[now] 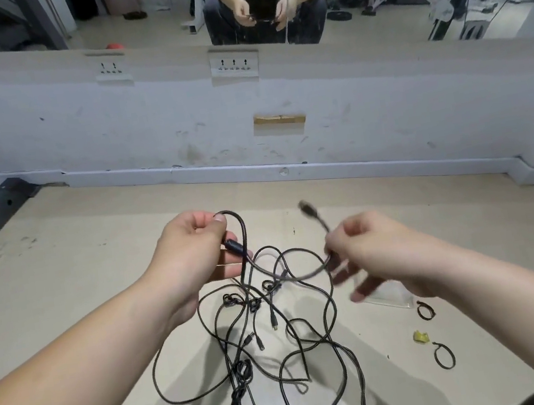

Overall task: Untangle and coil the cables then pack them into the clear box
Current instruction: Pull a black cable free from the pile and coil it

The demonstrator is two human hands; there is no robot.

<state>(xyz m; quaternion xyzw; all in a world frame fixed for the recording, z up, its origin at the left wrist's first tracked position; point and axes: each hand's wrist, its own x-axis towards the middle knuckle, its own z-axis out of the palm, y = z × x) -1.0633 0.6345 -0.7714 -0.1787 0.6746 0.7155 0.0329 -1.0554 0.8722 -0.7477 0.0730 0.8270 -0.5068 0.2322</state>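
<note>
Black tangle of thin cables, several knots in it, lying on beige floor in front of the seated person. Left hand, above the tangle's left side: grip pinched by thumb and fingers on a raised loop of cable, just over a black cylindrical bead. Right hand, above the tangle's right side, motion-blurred: grip curled round another strand, its black plug end sticking up. Clear plastic box, right of the tangle, mostly hidden under the right hand. Two black looped straps and a small yellow scrap, farther right.
</note>
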